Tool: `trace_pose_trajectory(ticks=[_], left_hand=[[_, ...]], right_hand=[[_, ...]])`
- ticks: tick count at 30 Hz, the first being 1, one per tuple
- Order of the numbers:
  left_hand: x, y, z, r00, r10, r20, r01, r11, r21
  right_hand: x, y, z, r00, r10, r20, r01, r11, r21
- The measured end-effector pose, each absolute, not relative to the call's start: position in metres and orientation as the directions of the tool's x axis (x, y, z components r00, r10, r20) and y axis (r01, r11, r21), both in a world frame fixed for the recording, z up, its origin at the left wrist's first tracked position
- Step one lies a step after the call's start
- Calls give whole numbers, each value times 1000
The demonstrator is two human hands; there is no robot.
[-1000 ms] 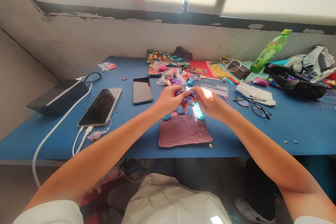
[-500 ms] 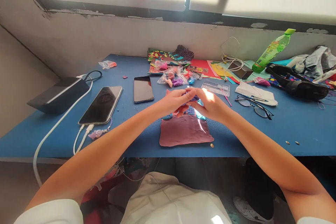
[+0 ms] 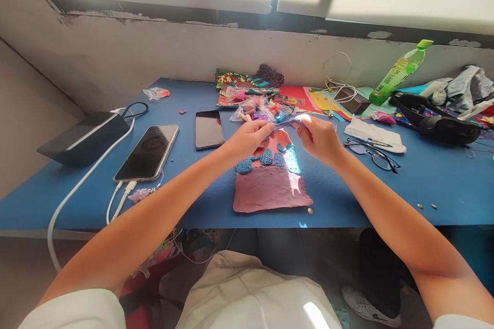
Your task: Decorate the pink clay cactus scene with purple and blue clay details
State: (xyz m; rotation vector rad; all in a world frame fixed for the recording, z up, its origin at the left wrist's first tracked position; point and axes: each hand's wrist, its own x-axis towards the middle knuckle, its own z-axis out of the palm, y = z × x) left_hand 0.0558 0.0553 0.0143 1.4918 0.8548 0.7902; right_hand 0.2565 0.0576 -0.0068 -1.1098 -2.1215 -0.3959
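Observation:
A strand of purple-blue modelling clay (image 3: 285,123) is stretched between my two hands, above the table. My left hand (image 3: 252,136) pinches one end of it, and my right hand (image 3: 318,136) grips the other. Below them lies a flat clay sheet (image 3: 270,190), dull purple in its near half and pink toward the far side. Blue and purple dotted clay pieces (image 3: 266,157) sit across its middle. My left hand hides part of the sheet's far left side.
Two phones (image 3: 146,153) (image 3: 209,129) lie to the left, one with white cables (image 3: 92,159). Bagged clay (image 3: 254,110) and coloured paper (image 3: 304,97) are at the back. Glasses (image 3: 372,155), a white tissue (image 3: 374,134), a green bottle (image 3: 401,72) and a black headset (image 3: 436,118) stand right.
My hands have moved apart, the right one to the right. The clay, bunched between them before, is now drawn out into a strand. More of the dotted pieces shows.

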Motion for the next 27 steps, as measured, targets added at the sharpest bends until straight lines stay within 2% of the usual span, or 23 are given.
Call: trace_pose_trajectory(ticks=[4, 8, 12, 17, 23, 27], left_hand=[[54, 56, 16, 405, 914, -7, -21, 17, 1000], [49, 60, 16, 307, 952, 18, -64, 2, 998], [49, 62, 13, 271, 963, 9, -42, 3, 999], [56, 55, 10, 380, 922, -67, 42, 55, 998], [60, 51, 11, 553, 812, -186, 153, 121, 981], [58, 53, 10, 621, 754, -215, 170, 138, 976]], right_hand=[[263, 62, -11, -349, 622, 701, 836, 545, -66], [262, 59, -11, -269, 638, 721, 842, 519, -145], [250, 52, -9, -368, 522, 769, 713, 690, -127], [236, 46, -11, -478, 436, 762, 560, 820, -118], [232, 44, -13, -423, 540, 727, 553, 790, -265], [230, 41, -13, -490, 548, 678, 517, 809, -280]])
